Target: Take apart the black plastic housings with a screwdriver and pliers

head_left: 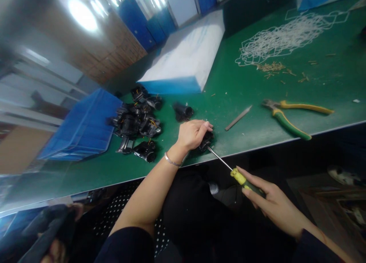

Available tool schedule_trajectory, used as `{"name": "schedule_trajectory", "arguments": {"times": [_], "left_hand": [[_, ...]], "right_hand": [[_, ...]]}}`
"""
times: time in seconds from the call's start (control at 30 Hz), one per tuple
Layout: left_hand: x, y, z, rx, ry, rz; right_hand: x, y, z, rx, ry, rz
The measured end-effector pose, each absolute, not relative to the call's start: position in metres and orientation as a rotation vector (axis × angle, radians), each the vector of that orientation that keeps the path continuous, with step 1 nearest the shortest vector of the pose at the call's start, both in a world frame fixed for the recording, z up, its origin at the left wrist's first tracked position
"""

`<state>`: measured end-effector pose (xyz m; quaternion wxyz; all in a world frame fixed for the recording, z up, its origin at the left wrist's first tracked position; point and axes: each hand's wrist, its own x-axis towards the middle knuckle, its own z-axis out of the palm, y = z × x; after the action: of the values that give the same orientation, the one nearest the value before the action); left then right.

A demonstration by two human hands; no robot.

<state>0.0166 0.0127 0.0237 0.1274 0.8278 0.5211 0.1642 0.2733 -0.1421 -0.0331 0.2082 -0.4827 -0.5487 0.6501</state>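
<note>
My left hand [193, 134] is closed over a small black part [206, 141], pressing it on the green table close to the front edge. Most of that part is hidden under my fingers. A screwdriver [241, 177] with a yellow and dark green handle is gripped in my right hand [264, 196], off the front of the table. Its metal shaft runs up and left, and the tip meets the black part. Just behind my left hand lies a black cylindrical piece [183, 111]. To the left is a pile of similar black parts [137, 120], some with thin orange wires.
Pliers [281, 112] and a pointed metal strip [238, 118] lie to the right. Behind them are brass-coloured screws [270, 67] and tangled white wire [286, 38]. A white and blue box [185, 53] stands at the back, a blue bin [82, 125] at left.
</note>
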Motion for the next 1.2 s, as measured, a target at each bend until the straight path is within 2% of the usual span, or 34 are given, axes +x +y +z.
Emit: {"name": "schedule_trajectory", "arguments": {"times": [0.47, 0.73, 0.93, 1.2], "left_hand": [[0.016, 0.013, 0.022, 2.430, 1.479, 0.507], [0.014, 0.015, 0.018, 2.457, 1.464, 0.497], [0.013, 0.015, 0.017, 2.453, 1.459, 0.526], [0.011, 0.014, 0.008, 2.456, 1.382, 0.667]], "right_hand": [[0.271, -0.138, -0.032, -1.327, -1.416, 1.902], [0.283, -0.126, -0.035, -0.970, -0.699, 2.414], [0.276, -0.121, -0.041, -0.861, -0.249, 2.538], [0.276, -0.117, -0.031, -0.853, -0.039, 2.605]]}}
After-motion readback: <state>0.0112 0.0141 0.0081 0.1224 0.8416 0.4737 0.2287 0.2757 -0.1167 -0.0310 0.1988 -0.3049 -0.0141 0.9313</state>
